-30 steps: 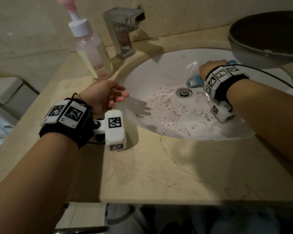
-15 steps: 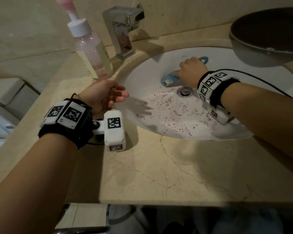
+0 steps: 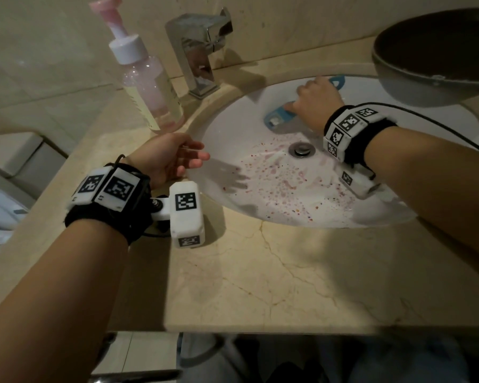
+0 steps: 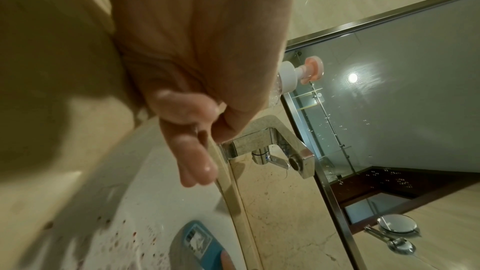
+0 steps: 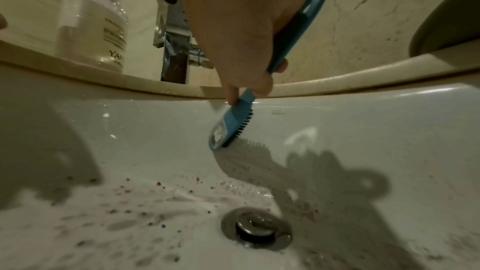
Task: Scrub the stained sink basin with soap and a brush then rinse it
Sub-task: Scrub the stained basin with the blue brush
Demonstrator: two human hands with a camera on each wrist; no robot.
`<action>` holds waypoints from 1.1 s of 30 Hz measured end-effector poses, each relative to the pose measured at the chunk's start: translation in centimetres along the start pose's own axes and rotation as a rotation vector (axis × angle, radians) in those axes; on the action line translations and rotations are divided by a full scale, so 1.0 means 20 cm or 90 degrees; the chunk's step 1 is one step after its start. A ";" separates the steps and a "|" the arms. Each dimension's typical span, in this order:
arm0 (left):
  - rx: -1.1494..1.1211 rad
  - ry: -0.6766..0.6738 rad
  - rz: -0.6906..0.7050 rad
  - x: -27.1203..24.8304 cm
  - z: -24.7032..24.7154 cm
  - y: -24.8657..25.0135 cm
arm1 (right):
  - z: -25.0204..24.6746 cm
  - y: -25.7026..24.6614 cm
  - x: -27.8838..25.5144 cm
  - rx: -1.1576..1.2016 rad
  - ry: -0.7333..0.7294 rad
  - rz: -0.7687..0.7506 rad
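The white sink basin [image 3: 241, 128] is speckled with reddish stains and thin foam around the metal drain [image 3: 302, 149]. My right hand [image 3: 314, 102] grips the handle of a blue brush [image 3: 277, 117] and holds its dark bristles against the far basin wall, behind the drain. In the right wrist view the brush [image 5: 231, 125] leans on its bristle edge against the white wall. My left hand [image 3: 174, 157] hovers over the basin's left rim, its wet fingers [image 4: 197, 151] loose and holding nothing. The soap pump bottle [image 3: 150, 87] stands on the counter to the left of the faucet [image 3: 199, 51].
A dark round bowl [image 3: 437, 51] overhangs the basin's far right edge. The beige marble counter [image 3: 288, 272] runs along the front. A cable [image 3: 440, 123] trails from my right wrist. A mirror [image 4: 389, 100] rises behind the faucet.
My right hand has swept the brush from right of the drain across to the far wall behind it. The left hand has stayed at the rim.
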State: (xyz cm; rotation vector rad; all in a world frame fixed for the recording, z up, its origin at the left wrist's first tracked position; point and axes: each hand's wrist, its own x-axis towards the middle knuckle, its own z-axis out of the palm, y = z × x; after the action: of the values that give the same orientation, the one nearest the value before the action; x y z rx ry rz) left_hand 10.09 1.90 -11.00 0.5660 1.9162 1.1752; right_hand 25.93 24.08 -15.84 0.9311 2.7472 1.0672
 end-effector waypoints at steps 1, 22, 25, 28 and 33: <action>0.002 0.001 -0.001 0.00 0.00 0.00 | 0.00 -0.01 0.01 0.007 0.028 -0.017; -0.043 -0.014 0.009 -0.01 0.00 0.00 | -0.03 0.21 -0.23 0.310 -0.364 0.056; -0.037 -0.010 0.009 0.00 0.00 0.00 | -0.03 0.21 -0.29 0.315 -0.401 0.080; -0.015 -0.012 0.000 0.01 0.00 0.00 | -0.09 0.22 -0.33 0.332 -0.465 0.033; -0.005 -0.016 -0.012 0.02 0.00 0.00 | -0.16 0.23 -0.36 0.463 -0.617 -0.107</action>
State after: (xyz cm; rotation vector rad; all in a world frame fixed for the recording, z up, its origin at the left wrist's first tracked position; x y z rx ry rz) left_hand 9.80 2.29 -11.12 0.5543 1.8910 1.1577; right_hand 33.33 20.97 -11.74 0.8869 2.2213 -0.4148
